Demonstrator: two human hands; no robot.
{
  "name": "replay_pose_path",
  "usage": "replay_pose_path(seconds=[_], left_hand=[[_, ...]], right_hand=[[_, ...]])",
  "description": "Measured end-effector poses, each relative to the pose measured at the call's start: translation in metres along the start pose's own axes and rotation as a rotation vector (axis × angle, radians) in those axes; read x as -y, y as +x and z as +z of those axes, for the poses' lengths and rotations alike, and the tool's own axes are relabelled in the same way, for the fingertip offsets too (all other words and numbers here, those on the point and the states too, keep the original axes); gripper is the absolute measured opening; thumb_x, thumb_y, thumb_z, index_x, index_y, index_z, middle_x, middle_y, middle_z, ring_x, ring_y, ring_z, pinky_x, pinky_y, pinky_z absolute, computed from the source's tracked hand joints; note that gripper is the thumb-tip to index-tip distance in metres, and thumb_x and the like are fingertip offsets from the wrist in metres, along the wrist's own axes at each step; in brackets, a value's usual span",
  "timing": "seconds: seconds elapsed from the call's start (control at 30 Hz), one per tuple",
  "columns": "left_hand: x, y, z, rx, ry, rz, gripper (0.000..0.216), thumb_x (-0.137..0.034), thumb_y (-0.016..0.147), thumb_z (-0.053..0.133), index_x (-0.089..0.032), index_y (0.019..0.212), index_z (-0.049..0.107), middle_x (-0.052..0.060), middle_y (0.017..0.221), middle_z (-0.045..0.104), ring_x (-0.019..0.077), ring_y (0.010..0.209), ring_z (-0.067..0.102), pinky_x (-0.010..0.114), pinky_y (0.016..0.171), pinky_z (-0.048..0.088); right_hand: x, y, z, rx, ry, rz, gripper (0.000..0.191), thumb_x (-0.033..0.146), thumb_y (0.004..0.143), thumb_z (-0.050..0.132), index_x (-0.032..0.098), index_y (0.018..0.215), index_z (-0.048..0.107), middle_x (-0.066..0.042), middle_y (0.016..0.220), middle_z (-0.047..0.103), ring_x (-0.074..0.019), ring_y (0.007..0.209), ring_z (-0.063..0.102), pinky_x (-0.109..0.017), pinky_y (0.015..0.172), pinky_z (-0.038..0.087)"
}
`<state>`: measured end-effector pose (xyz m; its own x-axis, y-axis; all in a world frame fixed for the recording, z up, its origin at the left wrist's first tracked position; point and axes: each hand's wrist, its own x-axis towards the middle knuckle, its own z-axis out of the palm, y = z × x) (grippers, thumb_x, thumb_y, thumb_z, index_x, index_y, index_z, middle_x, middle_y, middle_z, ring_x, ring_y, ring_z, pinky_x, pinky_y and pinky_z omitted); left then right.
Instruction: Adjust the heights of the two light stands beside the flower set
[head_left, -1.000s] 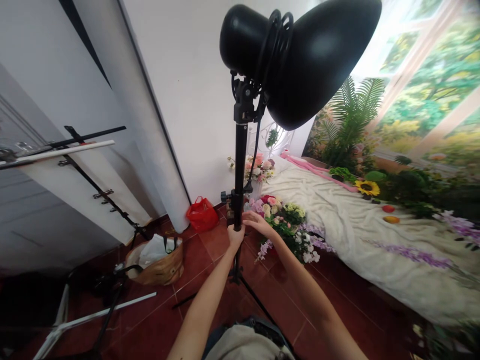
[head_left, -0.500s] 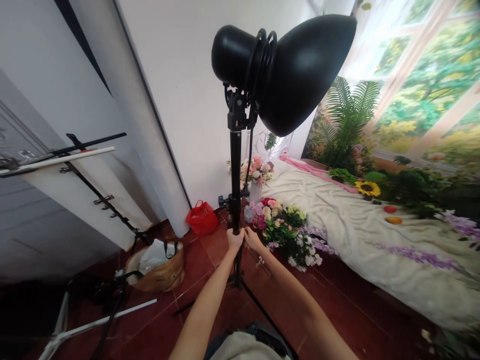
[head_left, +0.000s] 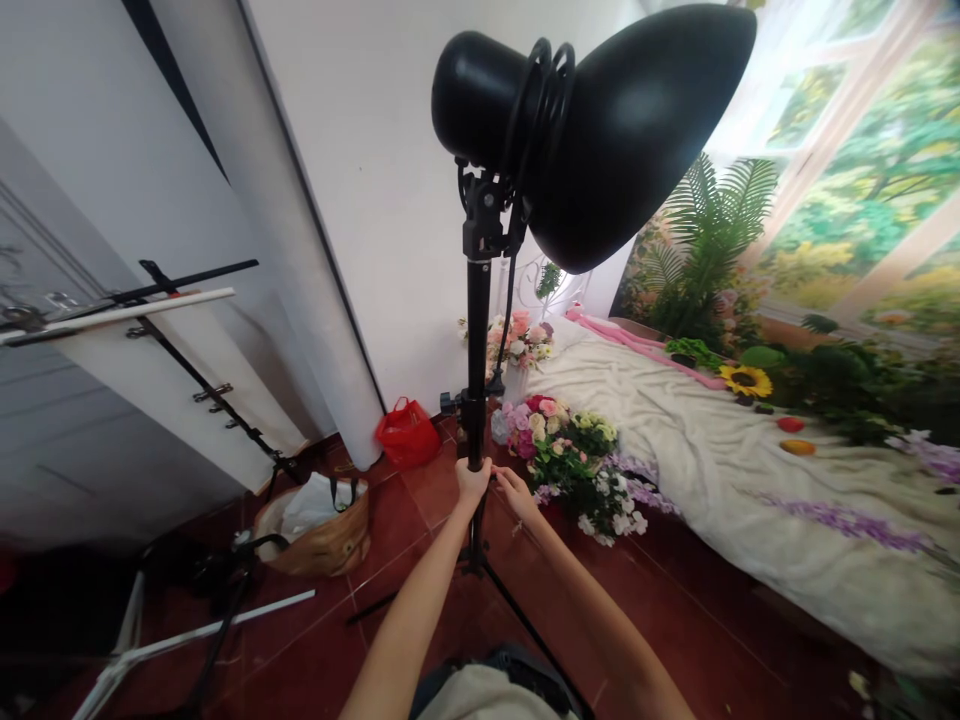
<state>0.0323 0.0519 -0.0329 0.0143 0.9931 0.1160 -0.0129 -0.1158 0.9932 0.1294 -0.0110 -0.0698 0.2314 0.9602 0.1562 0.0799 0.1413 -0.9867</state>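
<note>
A black studio light (head_left: 637,130) with its cable coiled around it tops a black light stand (head_left: 478,310) in front of me. My left hand (head_left: 473,482) is closed around the stand's pole, below a collar with a clamp knob (head_left: 450,402). Just right of the pole, my right hand (head_left: 516,494) has its fingers drawn together at the stand's side. What those fingertips grip, if anything, is too small to tell. The stand's legs (head_left: 517,605) spread over the floor below my hands.
Bouquets of flowers (head_left: 562,440) stand right of the stand, beside a bed with a cream blanket (head_left: 697,450). At left are a red bag (head_left: 409,434), a woven basket (head_left: 330,540), a white floor bar (head_left: 225,625) and a clamped white board (head_left: 187,390).
My right hand has shifted slightly right, and its fingers show a little more apart from the left hand. The left hand keeps its grip. The lamp appears larger and higher in view.
</note>
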Motion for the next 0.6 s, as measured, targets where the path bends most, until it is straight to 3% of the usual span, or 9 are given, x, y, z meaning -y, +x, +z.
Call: replay_pose_path(seconds=[0.13, 0.37, 0.53, 0.6], left_hand=[[-0.001, -0.001, 0.000, -0.007, 0.014, 0.007, 0.025, -0.029, 0.057, 0.063, -0.016, 0.043, 0.047, -0.001, 0.045, 0.047, 0.0080, 0.042, 0.042, 0.019, 0.042, 0.033], [0.000, 0.000, 0.001, -0.008, 0.007, -0.004, 0.023, -0.030, 0.056, 0.064, -0.016, 0.046, 0.050, -0.001, 0.047, 0.049, 0.0080, 0.044, 0.043, 0.019, 0.043, 0.032], [0.001, -0.001, 0.002, -0.006, -0.001, -0.044, 0.023, -0.030, 0.055, 0.064, -0.016, 0.045, 0.048, -0.002, 0.045, 0.047, 0.0079, 0.043, 0.042, 0.020, 0.043, 0.032], [0.001, -0.001, 0.003, -0.002, 0.008, -0.050, 0.023, -0.030, 0.056, 0.064, -0.016, 0.046, 0.049, -0.002, 0.046, 0.048, 0.0082, 0.043, 0.043, 0.020, 0.044, 0.033]], right_hand=[[-0.012, -0.011, 0.006, -0.102, 0.119, 0.056, 0.041, 0.050, 0.081, 0.047, 0.021, 0.107, 0.059, -0.008, 0.110, 0.062, -0.0192, 0.094, 0.060, -0.029, 0.075, 0.050], [-0.009, 0.008, 0.008, -0.267, -0.014, 0.094, 0.036, 0.051, 0.074, 0.056, 0.017, 0.087, 0.057, -0.005, 0.078, 0.064, -0.0159, 0.070, 0.059, -0.026, 0.063, 0.047], [0.007, 0.046, 0.001, -0.169, -0.434, 0.436, 0.025, 0.037, 0.068, 0.061, 0.017, 0.054, 0.055, -0.001, 0.045, 0.052, -0.0172, 0.053, 0.057, -0.024, 0.050, 0.039], [0.013, 0.060, -0.002, -0.112, -0.497, 0.482, 0.028, 0.028, 0.062, 0.066, 0.019, 0.042, 0.049, 0.000, 0.035, 0.043, -0.0172, 0.046, 0.053, -0.025, 0.047, 0.035]])
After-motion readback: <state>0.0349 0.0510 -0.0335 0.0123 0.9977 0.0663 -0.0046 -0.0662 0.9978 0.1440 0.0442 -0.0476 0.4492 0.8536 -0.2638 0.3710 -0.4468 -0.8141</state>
